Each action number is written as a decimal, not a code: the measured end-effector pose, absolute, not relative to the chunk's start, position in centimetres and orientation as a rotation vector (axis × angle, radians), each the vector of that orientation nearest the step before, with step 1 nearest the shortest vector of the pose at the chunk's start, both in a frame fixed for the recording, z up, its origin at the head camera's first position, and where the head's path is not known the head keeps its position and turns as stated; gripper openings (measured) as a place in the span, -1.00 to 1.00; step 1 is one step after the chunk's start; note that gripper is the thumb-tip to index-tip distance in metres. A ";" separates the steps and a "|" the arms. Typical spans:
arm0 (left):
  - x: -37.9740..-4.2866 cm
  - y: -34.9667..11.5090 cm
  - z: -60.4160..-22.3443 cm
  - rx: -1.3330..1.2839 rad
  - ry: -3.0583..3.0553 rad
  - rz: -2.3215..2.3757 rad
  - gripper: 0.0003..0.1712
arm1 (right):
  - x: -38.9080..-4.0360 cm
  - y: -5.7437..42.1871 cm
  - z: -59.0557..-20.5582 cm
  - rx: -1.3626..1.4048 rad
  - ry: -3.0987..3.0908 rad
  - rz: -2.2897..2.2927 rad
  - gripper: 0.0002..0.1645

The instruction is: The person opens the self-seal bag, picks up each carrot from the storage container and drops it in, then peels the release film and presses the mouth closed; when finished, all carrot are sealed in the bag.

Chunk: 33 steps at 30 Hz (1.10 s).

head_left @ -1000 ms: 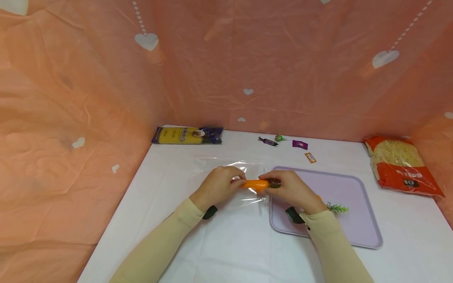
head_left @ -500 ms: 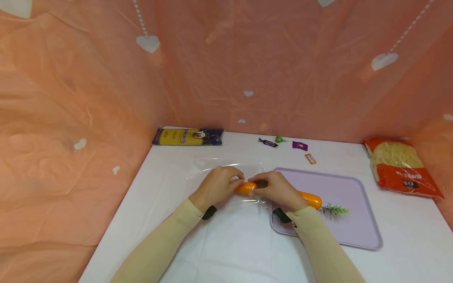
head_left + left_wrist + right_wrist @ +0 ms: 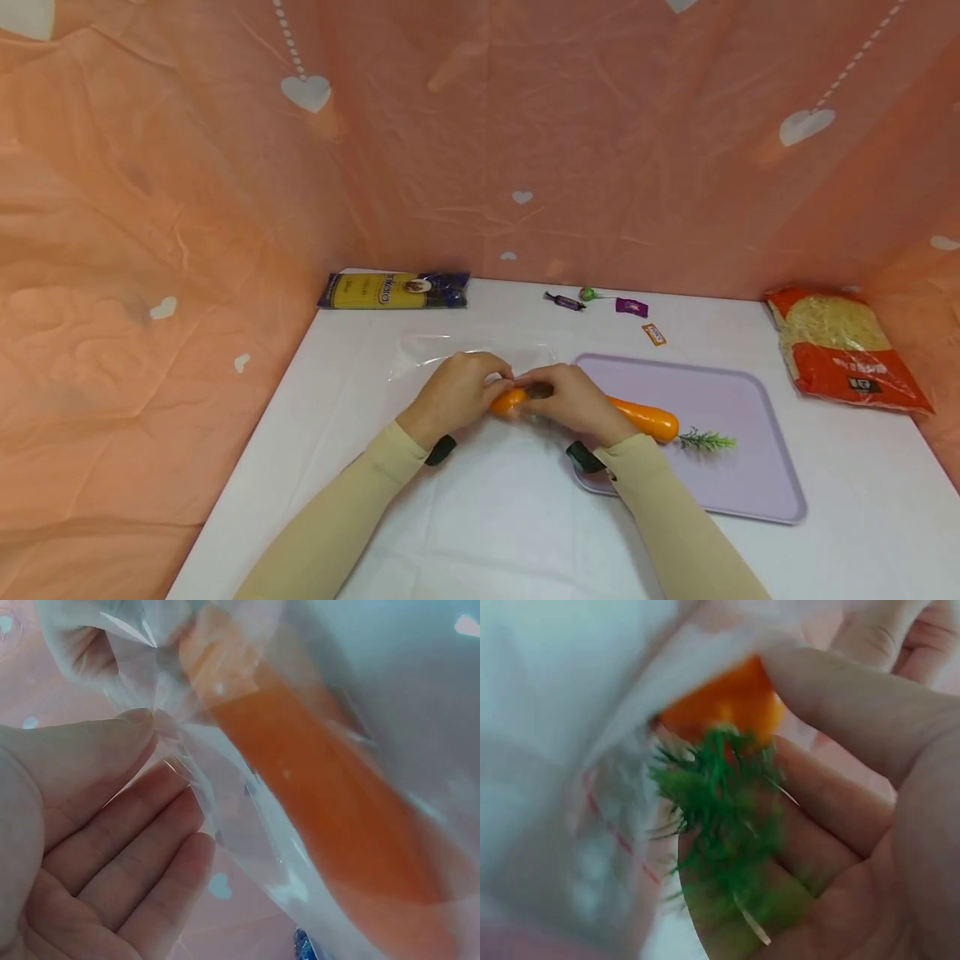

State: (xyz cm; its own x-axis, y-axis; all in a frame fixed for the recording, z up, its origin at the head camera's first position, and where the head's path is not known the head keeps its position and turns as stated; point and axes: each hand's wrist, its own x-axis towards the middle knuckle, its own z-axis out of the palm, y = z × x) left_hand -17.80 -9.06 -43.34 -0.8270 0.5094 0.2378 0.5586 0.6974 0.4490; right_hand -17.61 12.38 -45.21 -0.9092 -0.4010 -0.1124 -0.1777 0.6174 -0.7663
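Observation:
Between both hands, an orange toy carrot [image 3: 508,403] lies mostly inside a clear plastic bag [image 3: 414,354]. My left hand [image 3: 456,398] pinches the bag's edge between thumb and fingers, and the left wrist view shows the carrot's body [image 3: 300,780] through the film. My right hand [image 3: 573,402] holds the carrot at its thick end, thumb on one side and fingers beneath. In the right wrist view, its green leafy top [image 3: 720,802] lies over the palm and fingers. A second carrot [image 3: 651,421] with green leaves rests on a lilac tray [image 3: 735,492], partly behind the right wrist.
A yellow and blue pasta packet [image 3: 375,292] lies at the back left. Behind the tray are a dark wrapped candy [image 3: 565,302], a green lollipop [image 3: 587,293], a purple candy [image 3: 632,307] and an orange packet [image 3: 654,334]. A red noodle bag [image 3: 847,350] lies at right.
My right hand has moved left toward the left hand, pushing the carrot further into the bag. Less of its orange shows, and the tray carrot has come into view.

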 end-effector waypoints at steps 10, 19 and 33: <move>-17.5 -8.9 -43.1 -0.837 -2.883 -0.801 -0.85 | -15.1 18.2 -43.2 -0.433 2.703 -1.107 -0.49; -17.5 -9.0 -43.0 -0.846 -2.847 -0.828 -0.88 | -11.9 25.4 -41.2 -0.166 2.864 -0.920 -0.36; -17.5 -9.0 -43.0 -0.850 -2.856 -0.812 -0.88 | -9.8 30.7 -43.4 -0.089 2.821 -0.889 -0.24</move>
State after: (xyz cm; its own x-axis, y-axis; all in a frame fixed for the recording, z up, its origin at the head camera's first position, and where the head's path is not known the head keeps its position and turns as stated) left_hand -17.51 -9.02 -43.04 -0.8474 0.4946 0.1933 0.5223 0.7105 0.4716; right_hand -9.85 30.69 -43.42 -0.9816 -0.1112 -0.1550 -0.0023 0.8192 -0.5735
